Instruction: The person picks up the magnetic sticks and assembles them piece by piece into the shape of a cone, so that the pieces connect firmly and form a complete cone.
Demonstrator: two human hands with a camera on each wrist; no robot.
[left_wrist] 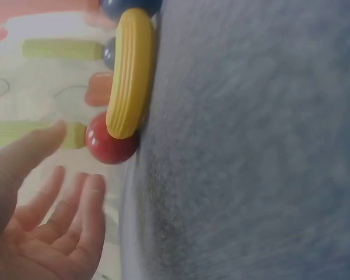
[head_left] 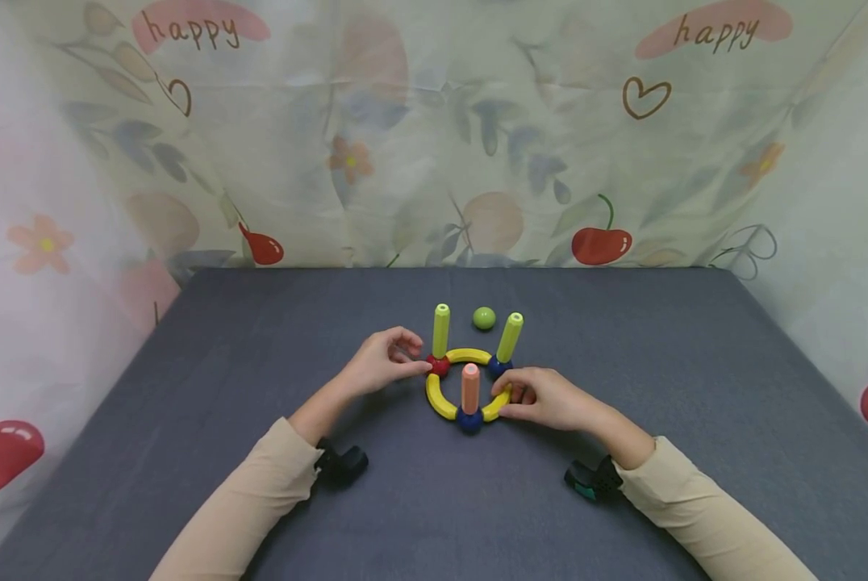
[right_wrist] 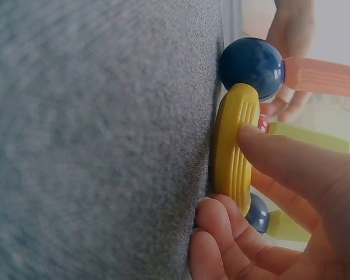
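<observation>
A ring of yellow curved toy pieces joined by balls lies on the table. My right hand (head_left: pixel 553 399) pinches the right-hand yellow curved piece (right_wrist: pixel 230 151) between thumb and fingers. That piece meets the front blue ball (head_left: pixel 469 420), which carries an upright salmon rod (head_left: pixel 470 389). My left hand (head_left: pixel 385 361) is beside the red ball (head_left: pixel 440 367), fingers loosely bent and holding nothing; whether the thumb touches the ball I cannot tell. A light green rod (head_left: pixel 441 331) stands on the red ball. Another green rod (head_left: pixel 510 339) leans slightly on the rear blue ball (head_left: pixel 500 367), partly hidden by my right hand.
A loose green ball (head_left: pixel 484 318) lies behind the ring. The dark grey table (head_left: pixel 260 323) ends at a patterned cloth (head_left: pixel 419 202) at the back and sides. Black wrist devices (head_left: pixel 343 466) hang below both forearms.
</observation>
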